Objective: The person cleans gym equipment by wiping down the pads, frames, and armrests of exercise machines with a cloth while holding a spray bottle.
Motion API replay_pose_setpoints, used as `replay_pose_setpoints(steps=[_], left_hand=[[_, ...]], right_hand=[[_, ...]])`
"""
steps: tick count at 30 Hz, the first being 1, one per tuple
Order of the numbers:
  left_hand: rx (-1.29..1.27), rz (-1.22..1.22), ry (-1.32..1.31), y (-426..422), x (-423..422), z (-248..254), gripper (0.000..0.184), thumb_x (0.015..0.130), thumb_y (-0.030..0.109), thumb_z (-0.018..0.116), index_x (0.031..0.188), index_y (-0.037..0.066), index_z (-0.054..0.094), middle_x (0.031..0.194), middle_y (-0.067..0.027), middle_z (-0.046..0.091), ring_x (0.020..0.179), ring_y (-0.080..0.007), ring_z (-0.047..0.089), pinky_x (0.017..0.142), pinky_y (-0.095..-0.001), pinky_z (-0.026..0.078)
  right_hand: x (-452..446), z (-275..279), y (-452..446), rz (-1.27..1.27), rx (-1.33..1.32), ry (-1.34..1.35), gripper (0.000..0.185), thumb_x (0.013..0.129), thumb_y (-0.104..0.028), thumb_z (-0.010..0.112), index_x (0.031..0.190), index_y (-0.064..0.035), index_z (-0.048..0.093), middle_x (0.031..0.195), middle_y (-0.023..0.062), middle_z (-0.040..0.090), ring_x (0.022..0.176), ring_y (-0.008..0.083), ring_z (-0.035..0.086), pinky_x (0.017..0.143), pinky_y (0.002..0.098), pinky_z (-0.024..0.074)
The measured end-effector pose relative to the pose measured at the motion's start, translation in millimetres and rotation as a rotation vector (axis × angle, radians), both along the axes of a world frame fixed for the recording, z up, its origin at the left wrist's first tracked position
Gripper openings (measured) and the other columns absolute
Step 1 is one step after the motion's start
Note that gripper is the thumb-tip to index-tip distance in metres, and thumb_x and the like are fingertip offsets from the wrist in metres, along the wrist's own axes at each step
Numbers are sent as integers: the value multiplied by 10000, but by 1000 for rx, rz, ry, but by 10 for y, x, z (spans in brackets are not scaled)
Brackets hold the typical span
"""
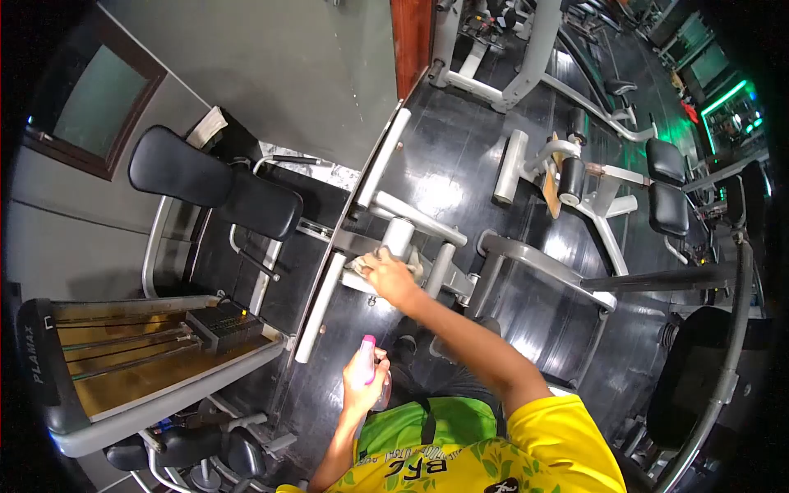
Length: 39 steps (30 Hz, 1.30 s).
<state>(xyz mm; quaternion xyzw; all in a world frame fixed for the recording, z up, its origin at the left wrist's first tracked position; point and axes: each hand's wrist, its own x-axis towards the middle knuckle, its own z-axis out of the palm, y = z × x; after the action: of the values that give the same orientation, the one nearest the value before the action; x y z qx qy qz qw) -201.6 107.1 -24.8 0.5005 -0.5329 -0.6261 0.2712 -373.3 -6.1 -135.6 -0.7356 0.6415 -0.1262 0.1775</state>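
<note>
My right hand (389, 278) presses a pale cloth (415, 264) against the grey metal frame (399, 237) of a gym machine in the middle of the view. Its fingers are bent over the cloth, which shows on both sides of them. Lower down and to the left, my left hand (362, 383) is wrapped round a spray bottle (369, 361) with a pink and white top. The bottle is near my body, apart from the machine. Most of its lower part is hidden by my fingers and the dark clothing behind.
A black padded seat (263, 203) and a weight stack (223, 329) stand at the left. A thin upright panel edge (329, 246) runs beside the frame. At the right are a bench with rollers (572, 177) and a curved grey bar (542, 261).
</note>
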Motion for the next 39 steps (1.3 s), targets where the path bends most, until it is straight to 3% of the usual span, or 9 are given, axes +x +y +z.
replay_pose_setpoints(steps=[3, 5, 7, 10, 17, 27, 32, 35, 39], left_hand=[[-53, -43, -21, 22, 82, 14, 115, 835, -40, 582, 942, -9, 552, 684, -24, 571, 550, -68, 563, 506, -230, 458], [-38, -48, -28, 22, 94, 62, 114, 835, -43, 582, 942, -13, 553, 682, -29, 571, 556, -74, 565, 511, -230, 459], [-84, -23, 23, 29, 115, 43, 106, 837, -47, 577, 935, -16, 552, 683, -33, 572, 561, -79, 565, 522, -234, 463], [-32, -51, 59, 15, 136, -5, 104, 837, -50, 574, 933, -18, 550, 687, -36, 574, 566, -86, 566, 534, -244, 467], [-1, -170, 105, -123, -165, -102, 127, 832, -55, 574, 951, -26, 536, 700, -61, 574, 581, -98, 563, 545, -255, 467], [31, -237, 44, -118, -271, -338, 143, 832, -44, 584, 967, -29, 543, 696, -51, 567, 570, -86, 553, 542, -243, 461], [23, -233, 61, -166, -280, -338, 139, 826, -40, 592, 956, -24, 546, 690, -45, 567, 568, -83, 558, 533, -238, 458], [-17, -207, -2, -201, -232, -374, 142, 823, -37, 598, 954, -24, 543, 686, -46, 568, 569, -85, 563, 534, -239, 460], [-2, -162, 25, -235, -114, -382, 144, 822, -33, 590, 956, -26, 540, 695, -56, 570, 565, -97, 562, 539, -247, 466]], right_hand=[[-261, 57, -5, -55, 49, -329, 193, 840, -175, 513, 956, -42, 593, 1066, 129, 549, 999, 317, 524, 850, 441, 459], [-502, 461, -21, -576, 166, -709, 206, 857, -143, 463, 1004, -47, 572, 1061, 182, 540, 1008, 354, 519, 871, 456, 439], [-913, 52, -175, -488, -236, -227, 238, 835, -58, 444, 1035, -43, 572, 1070, 200, 530, 1020, 363, 518, 899, 443, 420], [-911, 89, -445, -808, -572, -654, 316, 796, 13, 465, 1088, -45, 574, 1092, 194, 519, 1005, 353, 517, 907, 416, 416], [-506, 7, -476, -525, -329, -3, 378, 740, -78, 567, 1117, -61, 570, 1183, 119, 493, 1004, 302, 482, 849, 398, 425], [-1264, -498, 841, -735, -90, -143, 274, 796, -77, 547, 1067, -35, 545, 1071, 218, 511, 957, 390, 518, 782, 483, 467], [-1075, -6, 239, -878, -335, -742, 262, 763, -6, 525, 1022, 28, 515, 984, 214, 511, 947, 389, 512, 837, 445, 430], [-595, 30, -94, -637, -451, -379, 314, 682, 22, 558, 982, -58, 608, 1278, 129, 490, 1119, 373, 478, 896, 462, 406], [-285, -258, -94, -603, -540, -314, 308, 669, 55, 551, 937, -73, 635, 1353, 105, 461, 1281, 373, 360, 1001, 496, 357]])
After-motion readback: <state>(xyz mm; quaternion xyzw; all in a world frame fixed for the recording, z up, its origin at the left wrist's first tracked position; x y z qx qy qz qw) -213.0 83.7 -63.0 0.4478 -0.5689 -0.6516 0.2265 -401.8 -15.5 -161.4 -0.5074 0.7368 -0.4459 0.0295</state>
